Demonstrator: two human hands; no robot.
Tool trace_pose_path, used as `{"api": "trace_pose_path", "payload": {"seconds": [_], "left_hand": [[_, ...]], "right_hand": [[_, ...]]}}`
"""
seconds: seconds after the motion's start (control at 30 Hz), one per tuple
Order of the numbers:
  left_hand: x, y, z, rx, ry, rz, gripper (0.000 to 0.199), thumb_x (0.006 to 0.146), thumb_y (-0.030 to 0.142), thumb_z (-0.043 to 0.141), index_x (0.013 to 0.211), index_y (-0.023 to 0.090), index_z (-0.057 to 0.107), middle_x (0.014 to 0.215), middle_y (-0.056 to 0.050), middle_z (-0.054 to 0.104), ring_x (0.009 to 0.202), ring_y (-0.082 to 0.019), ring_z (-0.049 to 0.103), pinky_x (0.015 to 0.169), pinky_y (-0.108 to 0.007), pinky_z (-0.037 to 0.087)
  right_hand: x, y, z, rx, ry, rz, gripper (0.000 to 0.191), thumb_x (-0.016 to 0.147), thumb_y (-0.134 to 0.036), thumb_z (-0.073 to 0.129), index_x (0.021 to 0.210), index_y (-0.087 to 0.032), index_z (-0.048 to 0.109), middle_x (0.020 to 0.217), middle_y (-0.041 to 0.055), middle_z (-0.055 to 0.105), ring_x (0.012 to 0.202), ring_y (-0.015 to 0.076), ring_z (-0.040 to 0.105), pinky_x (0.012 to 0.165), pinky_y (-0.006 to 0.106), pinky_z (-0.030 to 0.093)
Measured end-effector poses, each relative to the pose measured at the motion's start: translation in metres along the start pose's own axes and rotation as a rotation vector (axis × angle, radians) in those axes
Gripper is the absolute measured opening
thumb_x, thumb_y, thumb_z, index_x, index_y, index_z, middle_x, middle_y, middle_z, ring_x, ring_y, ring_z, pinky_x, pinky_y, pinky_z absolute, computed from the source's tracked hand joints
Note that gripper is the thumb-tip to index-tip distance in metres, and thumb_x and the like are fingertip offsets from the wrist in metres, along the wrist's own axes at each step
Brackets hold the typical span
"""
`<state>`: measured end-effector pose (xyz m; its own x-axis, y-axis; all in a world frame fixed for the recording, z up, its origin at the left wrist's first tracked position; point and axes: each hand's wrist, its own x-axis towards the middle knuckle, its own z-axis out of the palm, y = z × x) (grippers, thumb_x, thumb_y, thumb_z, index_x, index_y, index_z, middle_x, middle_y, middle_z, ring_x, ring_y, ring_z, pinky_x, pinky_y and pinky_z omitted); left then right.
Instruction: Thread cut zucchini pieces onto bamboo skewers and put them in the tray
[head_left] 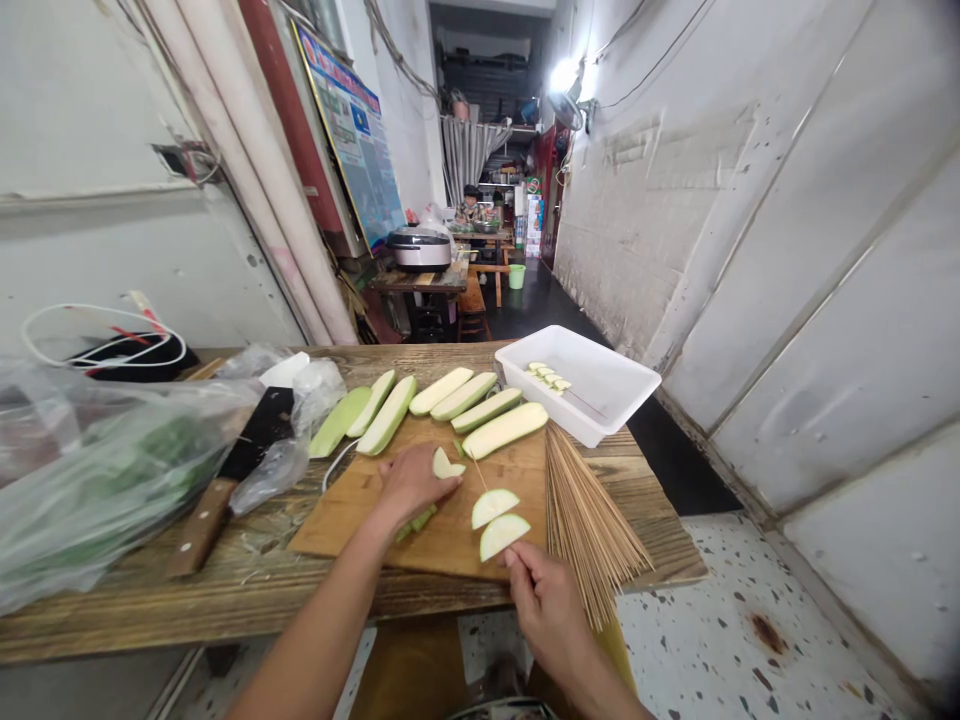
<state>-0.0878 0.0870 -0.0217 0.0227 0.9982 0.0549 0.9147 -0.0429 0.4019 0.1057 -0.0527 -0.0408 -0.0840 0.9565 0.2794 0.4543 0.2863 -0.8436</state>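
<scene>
1. Over the board (452,532), a skewer (480,476) threaded with two slices (504,538) is pinched by the right hand (546,592).
2. Left of its tip, cut squash (444,464) is grasped by the left hand (411,482).
3. Along the board's far edge, long pieces (504,430) are lined up.
4. To the right, loose skewers (589,520) are spread on the bench (664,535), near a tub (600,365).

1) Left hand (416,482) covers part of the cut pieces (417,522) beneath it
2) Skewer (480,474) mostly hidden by its slices (504,537), near end lost in the right hand (546,592)
3) Both forearms (322,610) cut off by the bottom edge
4) Bag (82,425) cut off at left, the greens (161,455) inside it too hazy to identify
5) Poster (354,140) print too small to read
6) Far person (470,208) too small to tell what the hands do
</scene>
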Motion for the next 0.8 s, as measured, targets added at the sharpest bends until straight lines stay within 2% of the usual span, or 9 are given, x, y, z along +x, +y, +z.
{"api": "trace_pose_path", "payload": {"seconds": [0.1,0.2,0.27,0.37,0.43,0.53,0.63,0.8], "left_hand": [[-0.003,-0.003,-0.009,-0.416,-0.062,0.031,0.069,0.06,0.042,0.069,0.121,0.016,0.051,0.105,-0.01,0.062,0.093,-0.026,0.056,0.081,-0.04,0.042],[-0.013,-0.005,-0.025,-0.987,-0.231,0.015,0.073,0.063,0.029,0.07,0.131,0.018,0.043,0.11,-0.007,0.06,0.09,-0.018,0.056,0.08,-0.03,0.044],[-0.02,-0.003,-0.035,-1.282,-0.315,-0.031,0.07,0.065,0.017,0.068,0.13,0.021,0.045,0.102,-0.004,0.06,0.082,-0.013,0.056,0.074,-0.024,0.045],[-0.025,0.001,-0.042,-1.552,-0.337,-0.115,0.063,0.061,0.002,0.063,0.121,0.019,0.053,0.082,-0.001,0.059,0.068,-0.009,0.053,0.058,-0.018,0.042],[-0.024,0.002,-0.041,-1.662,-0.325,-0.188,0.051,0.062,-0.001,0.06,0.11,0.014,0.06,0.078,-0.002,0.059,0.063,-0.008,0.052,0.05,-0.017,0.04],[-0.022,0.003,-0.04,-1.742,-0.256,-0.272,0.03,0.069,0.003,0.059,0.099,0.009,0.064,0.089,-0.008,0.062,0.064,-0.009,0.054,0.047,-0.016,0.042],[-0.021,0.001,-0.039,-1.733,-0.179,-0.312,0.026,0.074,0.004,0.058,0.099,0.008,0.064,0.097,-0.011,0.063,0.067,-0.008,0.056,0.045,-0.014,0.042],[-0.023,0.003,-0.037,-1.671,-0.047,-0.392,0.023,0.073,0.004,0.06,0.095,0.009,0.065,0.096,-0.01,0.064,0.066,-0.007,0.059,0.031,-0.01,0.028]], "right_hand": [[-0.001,0.0,-0.001,0.001,0.002,-0.003,0.026,0.091,-0.022,0.038,0.069,-0.017,0.051,0.057,-0.0037,0.045,0.049,0.0099,0.04,0.048,0.021,0.025],[-0.002,-0.005,-0.001,0.028,-0.023,0.005,0.027,0.091,-0.023,0.038,0.069,-0.017,0.051,0.058,-0.0037,0.045,0.051,0.0102,0.041,0.049,0.02,0.027],[-0.003,-0.011,-0.001,0.066,-0.053,-0.005,0.027,0.092,-0.022,0.038,0.071,-0.017,0.054,0.06,-0.0026,0.049,0.053,0.0107,0.045,0.052,0.02,0.029],[-0.006,-0.02,0.001,0.105,-0.092,-0.017,0.027,0.092,-0.022,0.037,0.075,-0.016,0.058,0.064,-0.0007,0.056,0.057,0.0116,0.05,0.054,0.02,0.032],[-0.006,-0.024,0.003,0.109,-0.115,-0.015,0.028,0.092,-0.023,0.036,0.075,-0.016,0.058,0.064,-0.0005,0.056,0.057,0.0116,0.05,0.054,0.02,0.032],[-0.006,-0.026,0.005,0.108,-0.136,-0.017,0.029,0.092,-0.023,0.036,0.074,-0.016,0.057,0.062,-0.0013,0.053,0.055,0.0109,0.048,0.053,0.02,0.031],[-0.006,-0.024,0.006,0.104,-0.128,-0.033,0.028,0.092,-0.023,0.036,0.075,-0.016,0.057,0.062,-0.0016,0.052,0.056,0.0105,0.047,0.054,0.02,0.031],[-0.007,-0.023,0.008,0.093,-0.134,-0.059,0.028,0.092,-0.023,0.036,0.074,-0.017,0.056,0.062,-0.0024,0.049,0.055,0.0105,0.044,0.053,0.02,0.03]]}}
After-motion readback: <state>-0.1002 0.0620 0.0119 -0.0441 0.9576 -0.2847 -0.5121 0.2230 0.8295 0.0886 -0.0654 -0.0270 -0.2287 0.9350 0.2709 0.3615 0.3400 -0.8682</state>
